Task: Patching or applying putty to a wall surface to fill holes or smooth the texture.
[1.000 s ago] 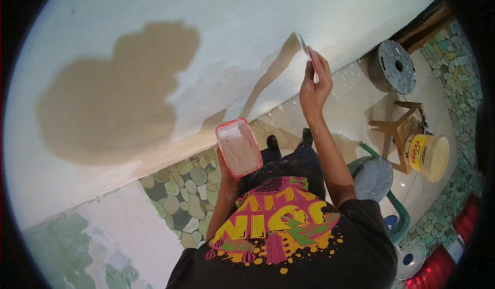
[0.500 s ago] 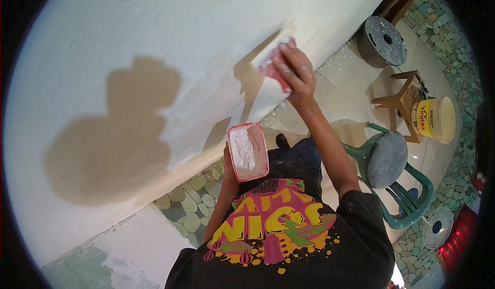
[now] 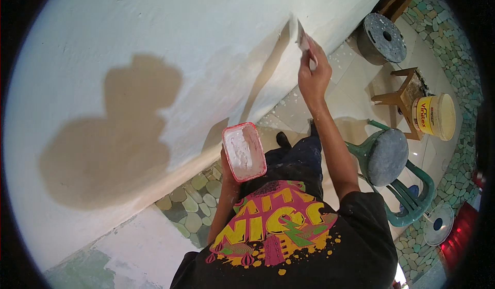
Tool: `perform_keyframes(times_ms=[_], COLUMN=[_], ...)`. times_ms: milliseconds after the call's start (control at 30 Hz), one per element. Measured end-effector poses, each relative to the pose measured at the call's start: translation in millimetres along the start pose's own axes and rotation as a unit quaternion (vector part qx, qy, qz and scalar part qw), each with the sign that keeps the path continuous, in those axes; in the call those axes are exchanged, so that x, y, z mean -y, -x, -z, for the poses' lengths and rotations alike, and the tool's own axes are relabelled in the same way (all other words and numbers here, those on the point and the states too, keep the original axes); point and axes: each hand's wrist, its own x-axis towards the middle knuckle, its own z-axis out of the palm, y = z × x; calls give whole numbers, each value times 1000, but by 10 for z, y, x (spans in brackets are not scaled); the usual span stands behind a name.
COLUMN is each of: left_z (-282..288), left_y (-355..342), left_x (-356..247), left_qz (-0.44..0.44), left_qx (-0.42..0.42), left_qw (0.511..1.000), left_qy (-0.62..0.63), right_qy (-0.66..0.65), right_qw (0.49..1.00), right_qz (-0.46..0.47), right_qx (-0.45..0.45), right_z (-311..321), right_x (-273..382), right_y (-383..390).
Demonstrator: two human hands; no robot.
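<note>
My left hand (image 3: 227, 166) grips a red-rimmed rectangular tub (image 3: 244, 152) holding white paste, at my waist. My right hand (image 3: 315, 70) is closed on a flat scraper (image 3: 300, 37), seen nearly edge-on against the white wall (image 3: 216, 36) at upper centre. The wall has faint patchy smears around the scraper, and shadows of my head and arm fall across it.
At right, on cream tiles spattered white, stand a dark metal pot (image 3: 384, 39), a wooden stool (image 3: 399, 99), a yellow-labelled bucket (image 3: 438, 117), a green plastic chair (image 3: 415, 204) bearing a round grey lid (image 3: 388, 157), and a white fan (image 3: 439, 224). Pebble tiling borders the floor.
Half a second ago the scraper's broad pinkish face showed lower on the wall; now it is turned edge-on and raised slightly rightward. The tub has shifted slightly left since then.
</note>
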Motion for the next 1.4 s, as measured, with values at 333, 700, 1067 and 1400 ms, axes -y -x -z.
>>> perform_keyframes(times_ms=[333, 700, 1067, 1400], left_z=[-177, -338, -312, -214], left_y=[-105, -100, -100, -188], left_x=[-7, 29, 6, -31], left_qz=[-1, -1, -1, 2], left_qx=[19, -6, -1, 28], left_qw=[1000, 1000, 1000, 1000], left_qy=[-6, 8, 9, 0], right_qy=[-101, 169, -99, -14], right_qw=[990, 923, 994, 978], right_qz=[6, 297, -21, 198], right_qx=[102, 179, -38, 67], right_z=[-87, -152, -261, -178], right_x=[564, -447, 490, 755], right_y=[284, 378, -138, 71])
